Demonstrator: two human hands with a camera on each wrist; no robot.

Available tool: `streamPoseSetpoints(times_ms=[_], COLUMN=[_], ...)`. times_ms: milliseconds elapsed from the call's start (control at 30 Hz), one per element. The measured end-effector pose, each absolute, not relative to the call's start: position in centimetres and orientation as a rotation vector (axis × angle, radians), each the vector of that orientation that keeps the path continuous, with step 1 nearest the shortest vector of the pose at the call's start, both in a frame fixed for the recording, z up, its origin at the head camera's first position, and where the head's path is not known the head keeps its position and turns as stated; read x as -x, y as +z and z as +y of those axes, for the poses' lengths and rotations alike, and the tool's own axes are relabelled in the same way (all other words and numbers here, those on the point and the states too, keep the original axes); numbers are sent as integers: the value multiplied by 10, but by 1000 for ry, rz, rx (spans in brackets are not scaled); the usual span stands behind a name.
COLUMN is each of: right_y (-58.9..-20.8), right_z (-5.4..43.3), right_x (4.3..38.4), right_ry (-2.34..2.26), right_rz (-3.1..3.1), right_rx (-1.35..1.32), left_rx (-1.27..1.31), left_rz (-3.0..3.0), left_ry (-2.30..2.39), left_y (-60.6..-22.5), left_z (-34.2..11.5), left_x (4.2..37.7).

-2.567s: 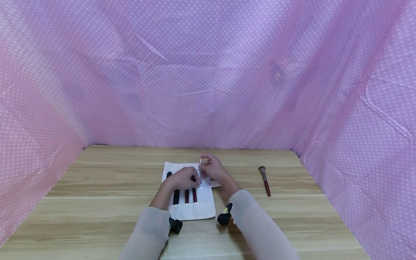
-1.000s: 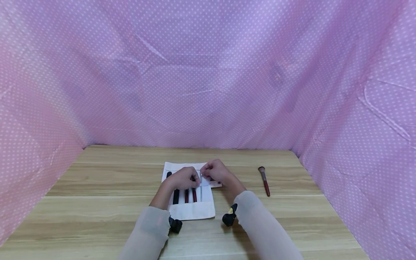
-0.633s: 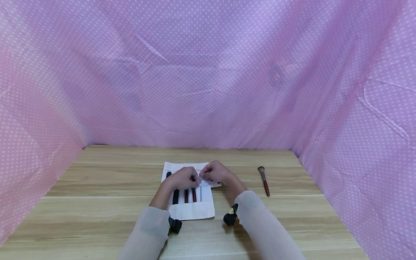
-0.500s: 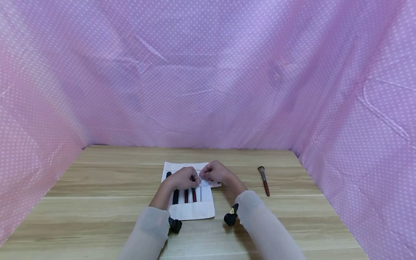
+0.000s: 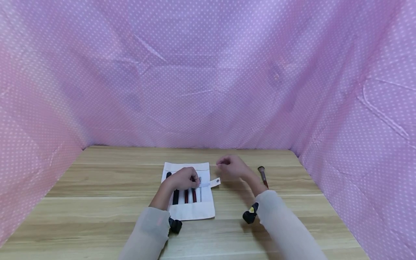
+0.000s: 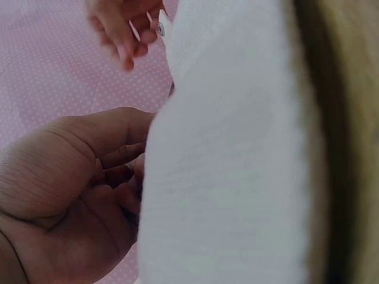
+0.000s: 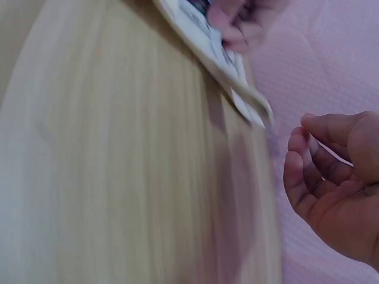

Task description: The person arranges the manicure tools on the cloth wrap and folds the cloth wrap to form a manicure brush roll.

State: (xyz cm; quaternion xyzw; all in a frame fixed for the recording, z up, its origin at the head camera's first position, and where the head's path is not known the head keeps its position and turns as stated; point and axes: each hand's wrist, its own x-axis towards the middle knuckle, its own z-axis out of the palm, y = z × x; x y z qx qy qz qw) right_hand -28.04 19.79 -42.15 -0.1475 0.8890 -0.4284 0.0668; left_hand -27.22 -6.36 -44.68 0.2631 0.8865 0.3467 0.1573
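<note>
A white fabric brush roll point(image 5: 191, 213) lies unfolded on the table, with a black-handled tool point(image 5: 176, 197), two red-handled brushes point(image 5: 186, 196) and a slim silver stick point(image 5: 200, 195) side by side in it. Over its middle, my left hand point(image 5: 184, 177) has thumb and fingertips together at the pale band point(image 5: 205, 184) that crosses the roll. In the left wrist view the roll's lower flap point(image 6: 219, 154) hides those fingertips. Beyond the roll's right edge, my right hand point(image 5: 233, 167) is in the air, fingers loosely bent, nothing between them.
A makeup brush point(image 5: 262, 174) with a red handle lies to the right, its lower end behind the right sleeve. A snap tab point(image 5: 216, 182) sticks out from the roll's right side. Pink dotted cloth point(image 5: 208, 90) surrounds the wooden table point(image 5: 107, 202).
My right hand slid the silver stick down under the band into the roll, then let go and moved right, away from it. The left hand has stayed in place.
</note>
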Motion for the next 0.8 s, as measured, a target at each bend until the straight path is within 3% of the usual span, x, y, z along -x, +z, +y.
streamPoseSetpoints(times_ms=[533, 800], right_y=[-422, -431], right_z=[324, 362], right_x=[261, 250], right_ry=[-1265, -1209], right_rz=[2839, 2852], right_rx=[320, 249], left_rx=[-723, -750], left_rz=[2566, 2566], left_ry=[970, 960], left_y=[-448, -446], left_z=[-64, -64], left_x=[271, 270])
